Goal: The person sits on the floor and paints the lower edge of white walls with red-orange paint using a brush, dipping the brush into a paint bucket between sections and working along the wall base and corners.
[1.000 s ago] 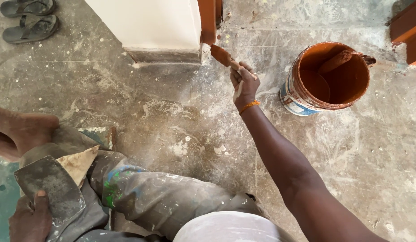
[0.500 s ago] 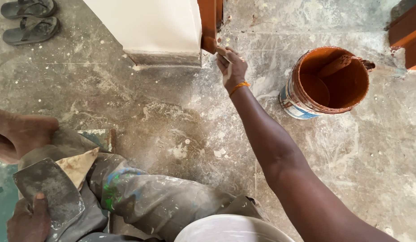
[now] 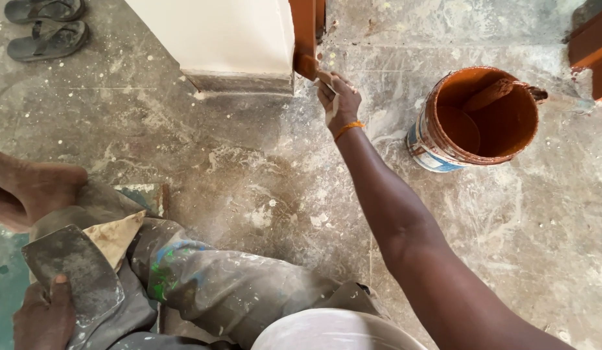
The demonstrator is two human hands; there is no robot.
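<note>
My right hand [image 3: 338,97] reaches forward and grips a paintbrush [image 3: 308,66] loaded with orange-brown paint. The bristles press against the lower end of an orange-brown vertical strip [image 3: 305,26] beside a white wall block [image 3: 223,35]. An orange band sits on that wrist. My left hand [image 3: 45,314] rests low at the left on my lap, holding a flat grey metal scraper blade [image 3: 74,272] against my paint-stained trousers [image 3: 223,285]. A piece of tan sandpaper [image 3: 116,234] lies beside the blade.
An open bucket of orange-brown paint [image 3: 479,116] with a stick in it stands on the splattered concrete floor to the right. A pair of dark sandals [image 3: 47,26] lies at the top left. My bare foot [image 3: 35,188] is at the left. Orange-brown wood [image 3: 592,52] shows top right.
My right hand has moved the brush up and left from the floor near the wall base to the orange-brown strip. My left hand has stayed on the scraper.
</note>
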